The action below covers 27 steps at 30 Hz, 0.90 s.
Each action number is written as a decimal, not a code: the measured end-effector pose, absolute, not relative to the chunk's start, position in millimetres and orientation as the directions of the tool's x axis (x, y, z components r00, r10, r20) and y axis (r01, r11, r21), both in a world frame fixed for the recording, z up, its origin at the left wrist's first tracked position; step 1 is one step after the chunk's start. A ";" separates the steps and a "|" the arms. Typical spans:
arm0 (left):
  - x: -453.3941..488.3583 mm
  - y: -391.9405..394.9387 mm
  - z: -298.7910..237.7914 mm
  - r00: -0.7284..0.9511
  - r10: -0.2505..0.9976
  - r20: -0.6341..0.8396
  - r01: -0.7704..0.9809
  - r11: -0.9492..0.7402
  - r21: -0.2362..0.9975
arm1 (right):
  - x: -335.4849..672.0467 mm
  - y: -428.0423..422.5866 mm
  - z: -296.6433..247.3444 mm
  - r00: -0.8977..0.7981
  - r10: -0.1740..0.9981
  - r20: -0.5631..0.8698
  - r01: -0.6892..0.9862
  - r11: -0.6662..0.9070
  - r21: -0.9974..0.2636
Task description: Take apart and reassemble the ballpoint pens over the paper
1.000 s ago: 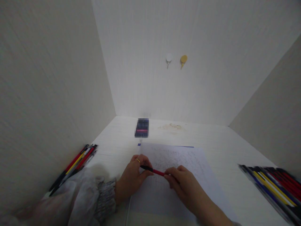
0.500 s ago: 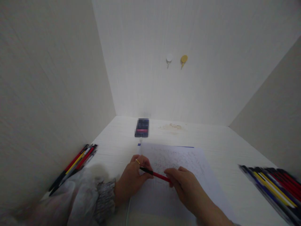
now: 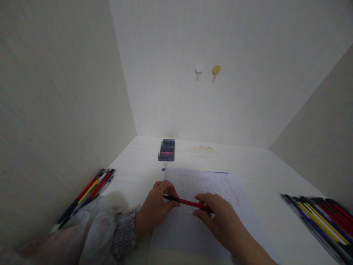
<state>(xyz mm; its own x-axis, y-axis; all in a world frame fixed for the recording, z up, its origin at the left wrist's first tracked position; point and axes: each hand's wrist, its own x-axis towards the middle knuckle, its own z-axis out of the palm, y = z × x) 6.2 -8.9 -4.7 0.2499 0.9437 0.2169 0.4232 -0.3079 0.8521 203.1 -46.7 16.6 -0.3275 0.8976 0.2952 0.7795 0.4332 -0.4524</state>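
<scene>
A red pen with a black end (image 3: 186, 202) lies level between both hands, just above a sheet of paper (image 3: 209, 187) covered in faint writing. My left hand (image 3: 154, 209), with a ring on one finger, pinches the pen's black end. My right hand (image 3: 217, 217) grips the red end, its fingers curled round it. Both hands hover over the near part of the paper.
A bundle of red, yellow and black pens (image 3: 88, 193) lies by the left wall. More pens in several colours (image 3: 320, 221) lie at the right. A dark blurred object (image 3: 167, 149) sits beyond the paper. Two hooks (image 3: 206, 70) hang on the back wall.
My right hand has slid a little to the right along the pen, so more of the red barrel shows. The left hand has stayed where it was.
</scene>
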 end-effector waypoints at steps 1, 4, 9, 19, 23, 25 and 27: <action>6.3 -8.8 -4.8 0.249 0.945 0.214 0.422 -0.305 0.854 | 203.6 -47.0 16.4 -0.343 0.882 0.324 0.771 0.461 -0.439; 6.5 -8.5 -5.4 0.249 0.944 0.216 0.424 -0.306 0.852 | 202.7 -47.9 17.2 -0.368 0.873 0.320 0.762 0.480 -0.435; 6.9 -10.7 -0.3 0.258 0.931 0.259 0.489 -0.357 0.796 | 195.4 -50.1 20.7 -0.329 0.927 0.180 0.754 0.373 -0.541; 7.6 -12.3 3.5 0.223 0.936 0.273 0.470 -0.349 0.811 | 201.9 -48.2 25.4 -0.250 0.953 0.169 0.537 0.282 -0.795; 7.2 -11.2 -0.1 0.240 0.929 0.282 0.490 -0.367 0.791 | 201.5 -49.1 26.5 -0.247 0.969 0.023 0.419 0.128 -0.899; 6.8 -12.7 0.9 0.245 0.926 0.288 0.507 -0.376 0.776 | 200.1 -50.1 27.3 -0.235 0.972 -0.023 0.403 0.076 -0.912; 6.4 -15.1 3.1 0.255 0.918 0.303 0.521 -0.395 0.757 | 198.6 -50.9 28.7 -0.207 0.978 -0.034 0.412 0.055 -0.910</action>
<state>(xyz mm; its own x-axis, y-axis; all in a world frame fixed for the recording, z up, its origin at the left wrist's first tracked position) 6.4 -15.1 3.1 0.2552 0.9182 0.3030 0.5212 -0.3946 0.7568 198.6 -50.9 28.7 -0.2067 0.9778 -0.0341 0.4116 0.0553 -0.9097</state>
